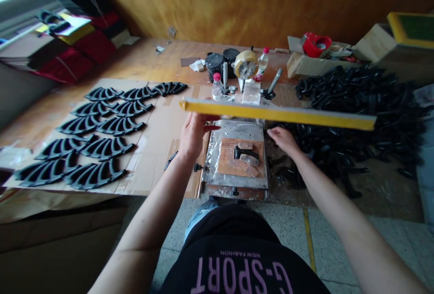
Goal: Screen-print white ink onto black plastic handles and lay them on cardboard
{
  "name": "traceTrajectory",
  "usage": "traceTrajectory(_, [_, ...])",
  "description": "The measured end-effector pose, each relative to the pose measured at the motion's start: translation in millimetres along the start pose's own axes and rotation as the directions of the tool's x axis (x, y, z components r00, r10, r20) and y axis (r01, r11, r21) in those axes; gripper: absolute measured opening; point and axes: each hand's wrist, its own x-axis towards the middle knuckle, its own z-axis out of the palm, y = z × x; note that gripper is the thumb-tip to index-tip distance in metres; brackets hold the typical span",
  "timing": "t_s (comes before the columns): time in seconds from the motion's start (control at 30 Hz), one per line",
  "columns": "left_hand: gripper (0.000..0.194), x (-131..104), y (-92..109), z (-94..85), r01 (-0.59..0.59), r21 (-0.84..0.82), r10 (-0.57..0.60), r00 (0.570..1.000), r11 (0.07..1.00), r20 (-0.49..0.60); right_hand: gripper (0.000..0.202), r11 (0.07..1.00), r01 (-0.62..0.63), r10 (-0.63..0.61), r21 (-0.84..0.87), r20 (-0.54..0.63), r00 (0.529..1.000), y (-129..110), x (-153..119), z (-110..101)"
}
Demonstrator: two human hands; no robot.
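A long yellow-edged frame (278,114), seen edge-on, hangs above the work plate and hides part of what lies behind it. My left hand (192,135) is at its lower edge on the left, partly covered by it, with fingers stretched to the right. Lower and to the right, my right hand (282,138) has its fingers curled together beside the plate; what they hold, if anything, is hidden. Between the hands lies a metal plate (212,167) with a wooden block (226,164) on it. One curved black plastic handle (249,152) rests on that block.
On the left, rows of black curved handles (105,142) lie on cardboard (149,149). A large heap of black handles (342,100) fills the right side. Bottles (262,61), dark tubs (214,66) and a clamp post (275,81) stand behind the plate.
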Motion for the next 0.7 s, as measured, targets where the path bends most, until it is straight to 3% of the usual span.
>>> traceTrajectory(0.1, [0.054,0,-7,15.9,0.004,-0.1,-0.009,0.999,0.995,-0.05,0.02,0.986,0.122,-0.101,-0.113,0.177,0.979,-20,-36,42])
traceTrajectory(0.17, [0.058,-23,-29,20.1,0.17,-0.114,-0.175,0.984,0.979,-0.037,0.014,0.972,0.104,-0.054,-0.212,0.231,0.971,-42,-53,61])
traceTrajectory(0.2, [0.059,-39,-43,20.7,0.323,-0.097,-0.323,0.946,0.941,0.01,0.012,0.97,0.049,0.006,-0.236,0.225,0.974,-55,-60,67])
traceTrajectory(0.23, [0.059,-57,-58,20.3,0.495,-0.058,-0.491,0.868,0.867,0.081,0.012,0.972,-0.01,0.06,-0.233,0.208,0.976,-69,-66,71])
traceTrajectory(0.27, [0.058,-75,-72,18.8,0.642,-0.027,-0.634,0.763,0.766,0.126,0.013,0.979,-0.041,0.08,-0.199,0.193,0.978,-81,-73,75])
traceTrajectory(0.3, [0.055,-91,-86,15.9,0.713,-0.036,-0.704,0.697,0.7,0.136,0.014,0.99,-0.021,0.048,-0.136,0.196,0.979,-93,-79,77])
traceTrajectory(0.33, [0.052,-104,-96,10.9,0.75,-0.061,-0.741,0.66,0.658,0.121,0.014,0.997,0.056,-0.043,-0.053,0.222,0.974,-101,-84,79])
traceTrajectory(0.37, [0.047,-112,-105,3.0,0.753,-0.1,-0.748,0.658,0.651,0.085,0.013,0.985,0.165,-0.17,0.042,0.258,0.951,-106,-88,79])
traceTrajectory(0.43, [0.04,-119,-115,-24.3,0.699,-0.13,-0.707,0.707,0.704,-0.026,0.015,0.927,0.33,-0.37,0.178,0.291,0.882,-97,-90,73])
traceTrajectory(0.47, [0.04,-118,-117,-44.3,0.671,-0.105,-0.679,0.728,0.734,-0.094,0.018,0.921,0.349,-0.386,0.172,0.286,0.877,-82,-88,68])
traceTrajectory(0.53, [0.042,-113,-121,-94.1,0.625,-0.001,-0.603,0.753,0.781,-0.264,0.024,0.969,0.246,-0.239,-0.004,0.228,0.944,-38,-82,53])
traceTrajectory(0.6, [0.045,-109,-127,-147.2,0.643,0.125,-0.533,0.715,0.756,-0.453,0.028,0.955,0.125,-0.054,-0.269,0.258,0.965,15,-77,39])
traceTrajectory(0.7, [0.052,-103,-142,-205.0,0.768,0.306,-0.517,0.616,0.563,-0.594,0.025,0.893,0.117,0.048,-0.434,0.351,0.935,74,-77,28])
